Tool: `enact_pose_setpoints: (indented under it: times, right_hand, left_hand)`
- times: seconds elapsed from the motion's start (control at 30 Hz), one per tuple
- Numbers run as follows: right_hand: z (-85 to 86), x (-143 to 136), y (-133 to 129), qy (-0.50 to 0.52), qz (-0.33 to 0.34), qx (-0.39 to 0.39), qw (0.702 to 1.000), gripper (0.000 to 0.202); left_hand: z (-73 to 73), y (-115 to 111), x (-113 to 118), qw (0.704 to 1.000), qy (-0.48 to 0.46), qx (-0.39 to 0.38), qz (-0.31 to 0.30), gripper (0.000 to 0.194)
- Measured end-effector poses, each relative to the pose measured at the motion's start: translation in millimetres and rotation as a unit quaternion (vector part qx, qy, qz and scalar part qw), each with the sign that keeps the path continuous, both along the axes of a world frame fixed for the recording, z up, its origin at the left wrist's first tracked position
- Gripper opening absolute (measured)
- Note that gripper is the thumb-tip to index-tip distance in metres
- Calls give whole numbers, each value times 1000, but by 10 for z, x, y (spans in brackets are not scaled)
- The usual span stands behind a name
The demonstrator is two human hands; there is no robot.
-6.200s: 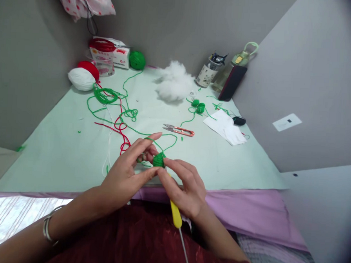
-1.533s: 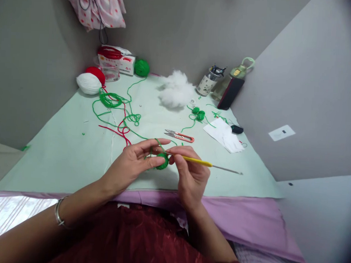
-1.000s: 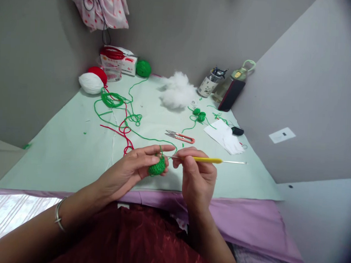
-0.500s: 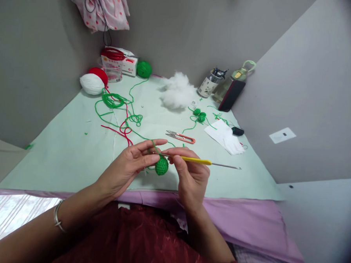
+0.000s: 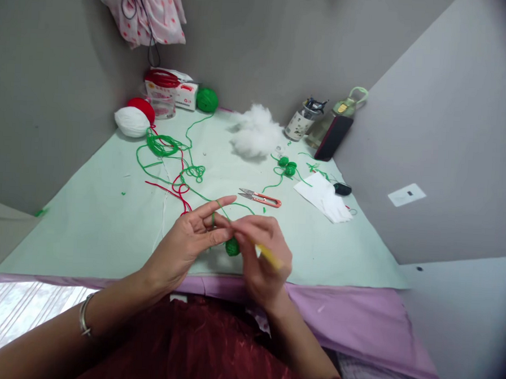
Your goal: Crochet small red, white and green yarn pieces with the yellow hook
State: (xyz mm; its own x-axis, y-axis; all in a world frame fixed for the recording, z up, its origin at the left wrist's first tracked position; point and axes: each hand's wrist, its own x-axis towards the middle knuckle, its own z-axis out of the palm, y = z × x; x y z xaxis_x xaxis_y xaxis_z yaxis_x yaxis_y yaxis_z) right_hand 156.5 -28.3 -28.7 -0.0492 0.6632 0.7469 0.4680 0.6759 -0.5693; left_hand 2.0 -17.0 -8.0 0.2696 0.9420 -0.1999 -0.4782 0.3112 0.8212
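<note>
Hands [image 5: 228, 229] around green crocheted ball [image 5: 232, 246]

fluffy white stuffing [image 5: 256, 134], glossy dark phone [image 5: 334, 138]

Single head-worn view — above the hands [image 5: 222, 239], facing forward, angled down, close

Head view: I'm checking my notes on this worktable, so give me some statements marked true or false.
1. The right hand holds a yellow-handled tool. True.
2. The orange-handled snips are in the left hand. False: the snips lie on the table.
3. Green yarn loops round a finger of the left hand. True.
4. The white yarn ball sits beside a red one. True.
5. The phone lies flat beside the fluffy stuffing. False: the phone is propped up by the bottle.
</note>
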Motion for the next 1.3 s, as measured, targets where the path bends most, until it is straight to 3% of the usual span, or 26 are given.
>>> enact_pose_setpoints:
  times: [0.07, 0.13, 0.27, 0.37, 0.43, 0.53, 0.6, 0.63, 0.73, 0.8, 0.87, 0.97, 1.1, 1.2, 1.3]
  right_hand:
    - [-53, -2, -14, -88, -31, 66, 993, 40]
    - [-78, 11, -12, -98, -33, 84, 991, 41]
    - [9, 98, 45, 74, 35, -35, 996, 23]
    - [83, 135, 79, 224, 82, -144, 960, 14]
    - [72, 105, 72, 253, 97, -175, 947, 16]
    - [-17, 15, 31, 136, 42, -74, 987, 20]
    - [-63, -13, 15, 53, 1, 20, 998, 28]
    - [-67, -7, 17, 42, -1, 29, 999, 30]
    - [-13, 66, 57, 155, 35, -52, 986, 23]
    - [44, 108, 91, 244, 77, -110, 960, 18]
    - [87, 109, 111, 264, 106, -136, 949, 15]
    - [118, 52, 119, 215, 108, -150, 959, 12]
    - [105, -9, 109, 181, 87, -143, 969, 15]
    - [51, 5, 83, 62, 30, -43, 997, 23]
    - [22, 65, 67, -25, -5, 31, 999, 31]
  left_hand:
    - [5, 12, 14, 1000, -21, -17, -2, 56]
    - [0, 42, 1, 998, -39, -43, -21, 50]
    - [-17, 113, -96, 994, -37, -71, -69, 44]
    - [-12, 114, -121, 997, -16, -41, -64, 43]
    - [-2, 85, -81, 999, 1, -8, -35, 46]
    - [0, 42, 10, 1000, 5, 22, 12, 51]
    - [-11, 39, 38, 1000, -17, 4, 8, 52]
    - [-18, 48, 36, 999, -27, -15, -8, 51]
    - [-31, 86, -14, 997, -29, -52, -53, 44]
    - [-27, 100, -45, 998, -13, -34, -48, 43]
    - [-17, 98, -48, 1000, 5, 2, -31, 47]
    - [0, 79, -18, 999, 26, 35, -21, 54]
    - [3, 59, 27, 999, 20, 23, -10, 53]
    - [-12, 64, 48, 1000, -6, 11, 15, 48]
    - [-31, 98, 38, 999, -40, -29, -1, 48]
